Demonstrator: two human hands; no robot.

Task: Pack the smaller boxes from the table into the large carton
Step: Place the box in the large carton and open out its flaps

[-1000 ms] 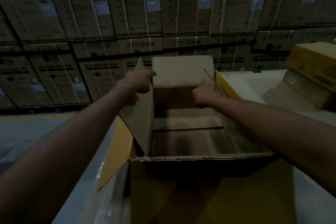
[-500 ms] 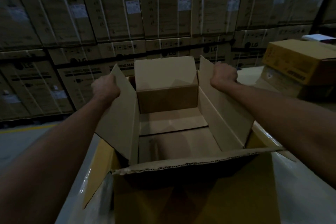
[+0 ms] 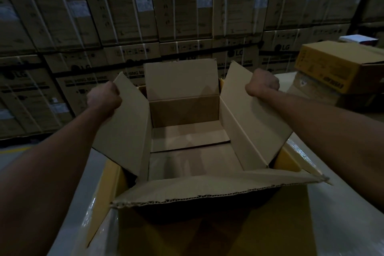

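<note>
Left hand [image 3: 104,97] and right hand [image 3: 262,83] each grip a side flap, pressed together. The large carton [image 3: 187,131] is open and empty. Next, fetch a smaller box [image 3: 340,64].

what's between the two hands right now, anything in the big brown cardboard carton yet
In the head view, only the open brown cardboard carton lies between the left hand and right hand: its upright far flap and bare interior, no smaller boxes inside.

A dim wall of stacked, strapped brown cardboard appliance cartons [image 3: 128,12] is seen behind; grey concrete floor [image 3: 12,151] lies lower left.
</note>
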